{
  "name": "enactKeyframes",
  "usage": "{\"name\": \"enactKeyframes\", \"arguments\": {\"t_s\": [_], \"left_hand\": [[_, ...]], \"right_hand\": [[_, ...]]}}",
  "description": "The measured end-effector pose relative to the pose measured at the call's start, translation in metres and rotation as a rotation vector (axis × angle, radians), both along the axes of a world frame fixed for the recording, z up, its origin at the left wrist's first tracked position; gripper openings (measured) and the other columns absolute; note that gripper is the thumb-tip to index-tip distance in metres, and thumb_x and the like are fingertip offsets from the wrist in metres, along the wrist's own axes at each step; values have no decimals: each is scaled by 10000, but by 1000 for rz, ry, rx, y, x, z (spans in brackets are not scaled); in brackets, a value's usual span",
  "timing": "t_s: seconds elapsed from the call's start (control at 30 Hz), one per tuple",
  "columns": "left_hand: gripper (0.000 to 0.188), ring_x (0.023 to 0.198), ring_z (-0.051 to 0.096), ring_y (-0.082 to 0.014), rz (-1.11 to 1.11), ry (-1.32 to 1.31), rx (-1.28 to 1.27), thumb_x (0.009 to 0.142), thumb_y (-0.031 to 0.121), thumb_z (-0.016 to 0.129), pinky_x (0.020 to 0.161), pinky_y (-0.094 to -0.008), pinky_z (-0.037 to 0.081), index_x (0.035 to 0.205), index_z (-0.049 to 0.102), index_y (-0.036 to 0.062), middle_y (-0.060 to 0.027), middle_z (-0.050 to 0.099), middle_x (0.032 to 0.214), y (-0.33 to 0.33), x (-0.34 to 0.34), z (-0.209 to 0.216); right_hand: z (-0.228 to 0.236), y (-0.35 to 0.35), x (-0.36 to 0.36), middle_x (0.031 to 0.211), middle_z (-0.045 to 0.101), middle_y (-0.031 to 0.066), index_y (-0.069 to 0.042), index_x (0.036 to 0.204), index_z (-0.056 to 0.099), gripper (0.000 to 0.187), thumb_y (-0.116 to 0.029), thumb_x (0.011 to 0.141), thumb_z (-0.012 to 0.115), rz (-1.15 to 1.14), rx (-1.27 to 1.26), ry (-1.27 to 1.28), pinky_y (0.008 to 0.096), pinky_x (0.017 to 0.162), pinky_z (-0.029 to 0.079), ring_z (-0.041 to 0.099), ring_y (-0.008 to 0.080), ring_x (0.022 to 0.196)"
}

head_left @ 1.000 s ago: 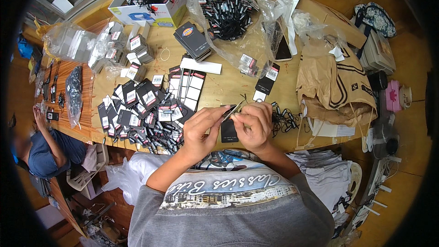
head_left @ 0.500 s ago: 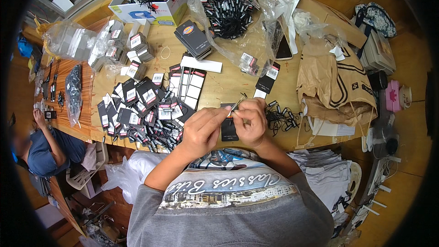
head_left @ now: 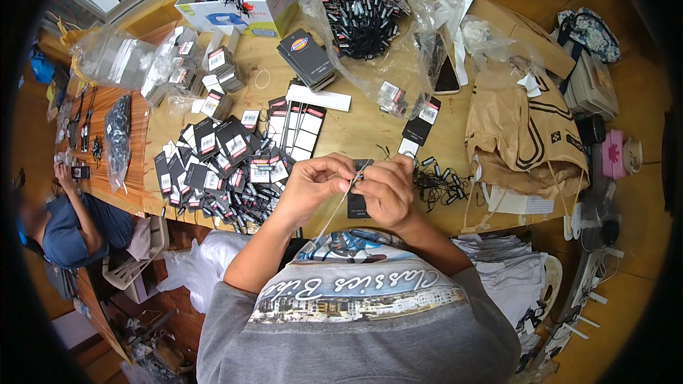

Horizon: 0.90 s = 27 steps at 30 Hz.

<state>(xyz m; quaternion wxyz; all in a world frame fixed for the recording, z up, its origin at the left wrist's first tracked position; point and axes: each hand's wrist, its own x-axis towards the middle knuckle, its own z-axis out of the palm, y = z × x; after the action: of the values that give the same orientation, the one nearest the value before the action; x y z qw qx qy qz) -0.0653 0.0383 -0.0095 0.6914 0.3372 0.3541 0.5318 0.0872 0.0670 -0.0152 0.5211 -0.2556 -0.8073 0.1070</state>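
In front of my chest, my left hand [head_left: 319,186] and my right hand [head_left: 388,190] meet fingertip to fingertip, both closed in a pinch. Between them is a thin cord [head_left: 333,215], its tail hanging down toward my shirt. Whatever small part sits at the fingertips is too hidden to make out. A black hang tag [head_left: 357,208] lies on the table beneath my hands, partly covered. Left of my left hand spreads a heap of black tags [head_left: 235,145] with white labels and cords. Right of my right hand lies a tangle of black cords [head_left: 440,185].
Farther off are a stack of dark tags [head_left: 313,67], a clear bag of cords [head_left: 363,21], a box of cords [head_left: 284,11] and a phone [head_left: 447,77]. A tan garment [head_left: 523,124] covers the right side. At far left another person [head_left: 84,231] sits working.
The fingers of my left hand have shifted and straightened slightly. The thin cord now stretches visibly down toward my shirt. My view has tilted slightly; the table things stay in place.
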Motion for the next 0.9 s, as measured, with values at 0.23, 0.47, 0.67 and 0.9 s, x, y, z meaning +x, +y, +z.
{"name": "enactKeyframes", "arguments": {"t_s": [0.23, 0.47, 0.67, 0.9], "left_hand": [[100, 768, 505, -127, 15, -6, 45, 670, 22, 650, 721, -241, 398, 735, 583, -12, -69, 543, 819, 4, 0, -5], [55, 748, 513, -100, 49, 257, 82, 735, 27, 588, 692, -219, 421, 760, 572, -20, -58, 554, 804, 2, 1, 4], [135, 721, 512, -77, -137, 154, -52, 787, 92, 561, 677, -197, 422, 834, 562, -34, -31, 560, 804, -4, -5, 0], [174, 736, 499, -57, -217, 94, -71, 792, 126, 566, 677, -182, 414, 875, 551, -26, -20, 554, 807, -6, -9, -5]], "right_hand": [[6, 0, 1, 727, 515, 20, -79, 670, 507, 149, -65, 611, 644, -15, -175, -36, 331, 665, 318, 517, 184, 711], [11, 3, 2, 767, 520, 79, -27, 740, 519, 225, -45, 583, 679, 102, -431, 60, 330, 694, 391, 528, 234, 752], [19, -1, 2, 831, 526, 94, -15, 760, 578, 192, -7, 599, 681, 254, -642, 147, 288, 635, 438, 536, 219, 733], [16, 0, 4, 778, 529, 74, -11, 778, 602, 219, 30, 575, 671, 329, -599, 82, 288, 617, 422, 522, 214, 710]]}}
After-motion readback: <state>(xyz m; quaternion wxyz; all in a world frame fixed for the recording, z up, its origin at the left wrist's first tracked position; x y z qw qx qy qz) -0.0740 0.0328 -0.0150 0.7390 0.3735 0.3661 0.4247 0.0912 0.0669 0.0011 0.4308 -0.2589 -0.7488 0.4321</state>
